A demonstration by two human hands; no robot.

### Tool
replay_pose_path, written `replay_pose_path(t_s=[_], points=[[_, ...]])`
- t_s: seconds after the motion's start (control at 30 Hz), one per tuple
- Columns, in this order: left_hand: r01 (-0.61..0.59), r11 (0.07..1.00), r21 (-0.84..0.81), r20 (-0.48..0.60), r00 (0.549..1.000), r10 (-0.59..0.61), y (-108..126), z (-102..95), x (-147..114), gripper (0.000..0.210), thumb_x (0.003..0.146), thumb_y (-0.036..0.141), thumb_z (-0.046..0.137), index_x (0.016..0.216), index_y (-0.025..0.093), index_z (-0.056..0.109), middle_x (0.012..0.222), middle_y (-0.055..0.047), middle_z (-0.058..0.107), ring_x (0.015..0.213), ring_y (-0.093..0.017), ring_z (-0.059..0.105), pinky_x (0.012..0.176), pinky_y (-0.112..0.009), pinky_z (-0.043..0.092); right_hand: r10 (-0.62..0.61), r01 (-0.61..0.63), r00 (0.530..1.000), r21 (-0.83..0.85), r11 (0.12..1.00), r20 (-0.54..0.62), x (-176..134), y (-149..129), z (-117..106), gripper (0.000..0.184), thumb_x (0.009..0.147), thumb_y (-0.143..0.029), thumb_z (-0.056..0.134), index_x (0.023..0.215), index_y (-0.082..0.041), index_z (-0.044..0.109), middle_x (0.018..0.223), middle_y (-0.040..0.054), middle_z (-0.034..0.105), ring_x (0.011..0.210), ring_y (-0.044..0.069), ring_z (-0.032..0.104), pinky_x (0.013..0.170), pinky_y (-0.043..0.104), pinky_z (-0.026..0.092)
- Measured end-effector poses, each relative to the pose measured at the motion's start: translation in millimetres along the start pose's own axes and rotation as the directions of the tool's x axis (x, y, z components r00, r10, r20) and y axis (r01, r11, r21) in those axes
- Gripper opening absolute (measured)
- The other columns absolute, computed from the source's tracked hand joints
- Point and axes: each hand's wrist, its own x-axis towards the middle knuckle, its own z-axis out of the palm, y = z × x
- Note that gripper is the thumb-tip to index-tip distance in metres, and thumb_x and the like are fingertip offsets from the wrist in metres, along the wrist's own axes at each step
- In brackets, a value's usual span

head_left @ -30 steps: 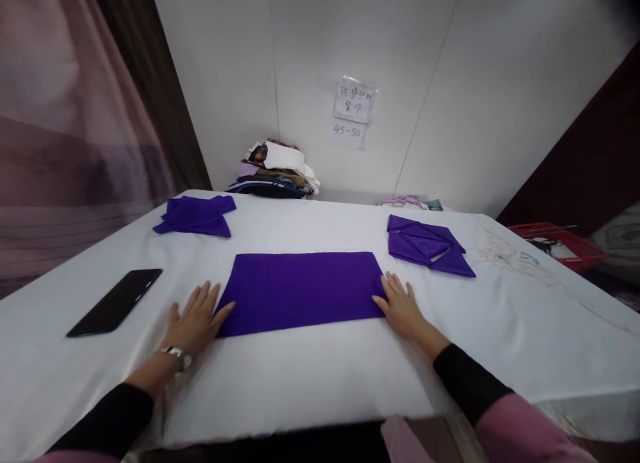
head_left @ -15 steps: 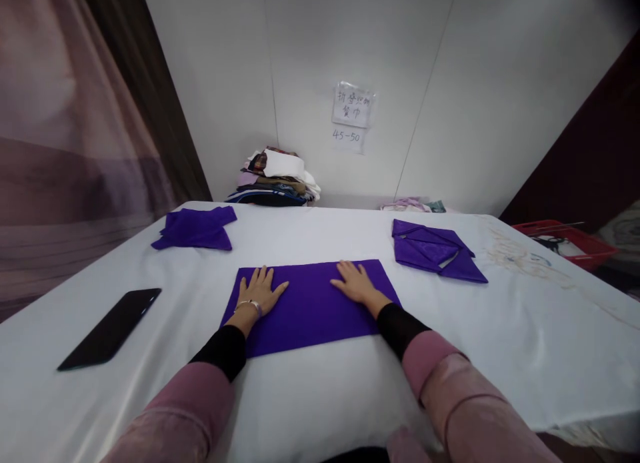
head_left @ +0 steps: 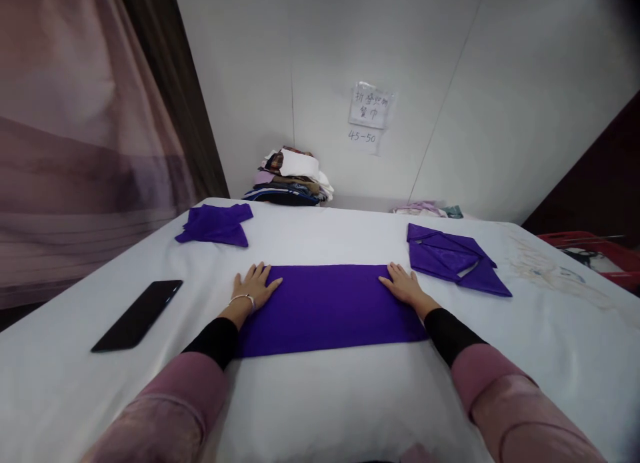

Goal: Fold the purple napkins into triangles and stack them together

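A purple cloth napkin (head_left: 330,309) lies flat on the white-covered table (head_left: 330,403) in front of me, its long sides running left to right. My left hand (head_left: 253,288) rests at its far left corner, fingers spread, partly on the cloth and partly past its edge. A bracelet circles that wrist. At the far right corner, my right hand (head_left: 404,286) lies flat with fingers apart. Neither hand grips anything. The cloth's side edges are partly hidden under my hands and wrists.
Folded purple cloths lie on the table: one at the back left (head_left: 216,224), one at the right (head_left: 453,259). A dark phone or tablet (head_left: 137,316) is at left. Behind stand a clothes pile (head_left: 293,176), a wall sign (head_left: 370,106) and a red basket (head_left: 620,276).
My hands have slid apart, from on top of the cloth out to its left and right far corners. The whole view has shifted slightly, moving the surroundings rightward in the picture.
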Motion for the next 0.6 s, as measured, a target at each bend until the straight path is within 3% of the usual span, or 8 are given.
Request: replay_pose_path(t_s=[0.07,0.13,0.27,0.37,0.47,0.6], points=[[-0.003,1.0,0.012,-0.011,1.0,0.003,-1.9,1.1,-1.1,0.07,0.084,0.059,0.02,0.14,0.018,0.027,0.15,-0.008,0.019,0.137,-0.029,0.013,0.105,-0.058,0.013,-0.036,0.036,0.999,0.003,0.999,-0.026,-0.3,-23.1,-8.8,0.071,0.088,-0.059,0.021,0.141,-0.011,0.026,0.149,0.0129,0.015,0.138,0.026,0.007,0.106,0.054,0.005],[-0.003,1.0,0.019,-0.021,1.0,0.004,0.2,1.6,-2.5,0.071,0.084,0.06,0.019,0.14,0.018,0.027,0.15,-0.009,0.019,0.137,-0.029,0.013,0.105,-0.059,0.014,-0.174,0.176,0.982,0.029,0.984,-0.068,-2.7,-63.5,-12.5,0.072,0.088,-0.06,0.021,0.141,-0.011,0.025,0.15,0.0122,0.014,0.138,0.025,0.006,0.107,0.052,0.003],[-0.004,1.0,0.025,-0.014,1.0,0.004,4.5,-0.6,-4.4,0.071,0.084,0.06,0.019,0.141,0.018,0.026,0.15,-0.008,0.019,0.137,-0.028,0.013,0.105,-0.058,0.014,-0.513,0.512,0.858,0.14,0.847,-0.036,-10.6,-165.9,-0.5,0.074,0.087,-0.063,0.02,0.141,-0.012,0.025,0.149,0.013,0.019,0.137,0.024,0.012,0.109,0.048,0.006],[0.001,0.999,0.035,0.004,1.0,-0.001,3.8,-2.6,-4.3,0.07,0.085,0.058,0.019,0.141,0.018,0.025,0.15,-0.007,0.018,0.137,-0.028,0.012,0.106,-0.057,0.013,-0.61,0.608,0.791,0.184,0.772,-0.051,-8.0,-206.2,11.9,0.075,0.087,-0.063,0.021,0.141,-0.012,0.025,0.148,0.0126,0.021,0.137,0.024,0.013,0.108,0.049,0.006],[0.004,1.0,0.027,-0.003,1.0,-0.004,2.4,-3.5,-4.0,0.071,0.084,0.059,0.019,0.141,0.018,0.026,0.15,-0.006,0.019,0.137,-0.028,0.012,0.107,-0.057,0.013,-0.571,0.569,0.82,0.175,0.804,-0.041,3.8,-179.2,14.4,0.072,0.087,-0.063,0.024,0.141,-0.016,0.027,0.148,0.0096,0.022,0.137,0.023,0.014,0.108,0.049,0.006],[-0.01,1.0,0.016,-0.015,1.0,0.01,2.4,-2.3,-4.9,0.071,0.084,0.06,0.018,0.141,0.018,0.027,0.15,-0.007,0.02,0.137,-0.028,0.012,0.107,-0.057,0.014,-0.238,0.24,0.971,0.115,0.964,-0.031,7.9,-68.9,5.0,0.068,0.089,-0.058,0.023,0.141,-0.015,0.025,0.149,0.0093,0.02,0.137,0.023,0.013,0.108,0.048,0.007]])
